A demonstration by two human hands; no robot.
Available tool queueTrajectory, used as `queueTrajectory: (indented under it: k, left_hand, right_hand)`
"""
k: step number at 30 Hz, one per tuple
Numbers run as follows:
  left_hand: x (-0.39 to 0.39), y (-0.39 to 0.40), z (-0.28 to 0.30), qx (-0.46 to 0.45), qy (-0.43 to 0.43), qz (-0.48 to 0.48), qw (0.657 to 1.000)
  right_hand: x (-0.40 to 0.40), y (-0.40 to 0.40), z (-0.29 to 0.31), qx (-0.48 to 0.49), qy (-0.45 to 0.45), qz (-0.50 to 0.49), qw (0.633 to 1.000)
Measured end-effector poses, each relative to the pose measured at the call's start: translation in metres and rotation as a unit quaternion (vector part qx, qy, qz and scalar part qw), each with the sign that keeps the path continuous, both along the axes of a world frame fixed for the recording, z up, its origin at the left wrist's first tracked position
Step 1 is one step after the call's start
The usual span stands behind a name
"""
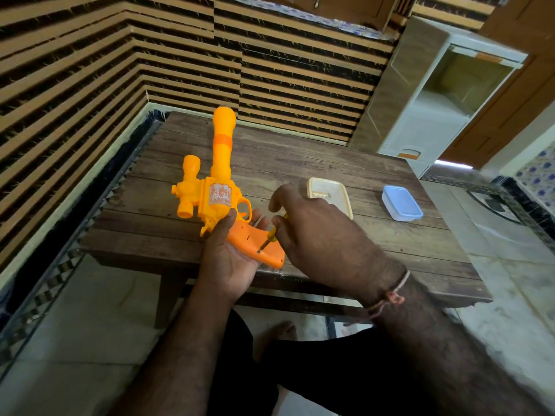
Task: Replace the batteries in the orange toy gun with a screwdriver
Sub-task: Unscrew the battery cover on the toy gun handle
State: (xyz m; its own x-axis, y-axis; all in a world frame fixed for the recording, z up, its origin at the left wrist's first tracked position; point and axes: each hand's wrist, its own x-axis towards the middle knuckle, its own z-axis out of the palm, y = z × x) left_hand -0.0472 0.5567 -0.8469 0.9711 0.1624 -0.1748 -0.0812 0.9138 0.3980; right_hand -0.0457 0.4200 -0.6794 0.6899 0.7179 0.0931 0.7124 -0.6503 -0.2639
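Note:
The orange toy gun (214, 187) lies over the front left of the wooden table (300, 151), barrel pointing away from me. My left hand (228, 253) cups its darker orange grip (258, 241) from below, thumb on the body. My right hand (318, 235) holds a small yellow-handled screwdriver (270, 235), its tip set in a screw hole on the grip's side panel.
A cream lid or shallow tray (333, 196) with a small metal item in it lies right of the gun. A closed white box with a blue lid (402, 202) sits further right. A white cabinet (435, 94) stands beyond the table's right corner.

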Motion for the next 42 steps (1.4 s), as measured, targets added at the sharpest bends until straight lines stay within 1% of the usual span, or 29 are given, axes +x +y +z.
queueTrajectory:
  k: [4, 8, 13, 15, 17, 19, 22, 25, 30, 35, 39, 42]
  left_hand:
    - [-0.001, 0.0, 0.002, 0.01, 0.011, 0.004, 1.0]
    - [-0.003, -0.003, 0.004, 0.01, 0.0, 0.005, 1.0]
    - [-0.004, -0.006, 0.006, 0.0, -0.023, 0.001, 1.0]
    - [-0.003, -0.005, 0.005, -0.003, -0.024, -0.002, 1.0]
    - [-0.001, -0.005, 0.004, -0.008, -0.021, 0.008, 1.0]
    - [0.0, -0.004, 0.002, -0.002, -0.013, 0.021, 1.0]
    - [0.001, -0.003, 0.002, 0.017, -0.029, 0.025, 0.999]
    - [0.001, -0.001, 0.004, 0.022, -0.032, 0.032, 0.999]
    - [-0.002, -0.003, 0.01, 0.002, -0.016, 0.035, 0.999]
    - [-0.003, -0.005, 0.016, -0.017, -0.002, 0.037, 0.999]
    - [-0.003, -0.008, 0.018, 0.001, 0.013, 0.047, 0.999]
    - [-0.004, -0.007, 0.018, 0.007, 0.015, 0.044, 0.999]
  right_hand:
    - [-0.003, 0.0, -0.002, -0.015, 0.006, 0.017, 1.0]
    - [-0.003, 0.005, 0.0, -0.039, 0.0, 0.034, 0.999]
    - [0.002, 0.006, 0.003, -0.023, 0.028, 0.033, 0.999]
    - [0.003, 0.004, 0.0, -0.031, 0.001, 0.012, 0.999]
    - [0.005, 0.001, -0.003, -0.052, -0.058, -0.024, 0.997]
    - [0.005, -0.002, -0.005, -0.038, -0.08, -0.045, 0.995]
    - [0.001, -0.002, -0.008, 0.054, -0.022, -0.033, 0.998]
    - [0.0, 0.0, -0.014, 0.101, 0.037, -0.028, 0.994]
    - [0.003, -0.005, -0.021, 0.083, 0.023, -0.057, 0.995]
    - [-0.001, -0.013, -0.026, 0.126, 0.048, -0.061, 0.989]
    - [-0.005, -0.017, -0.029, 0.068, 0.045, -0.051, 0.995]
    - [-0.007, -0.017, -0.027, 0.071, 0.042, -0.073, 0.994]
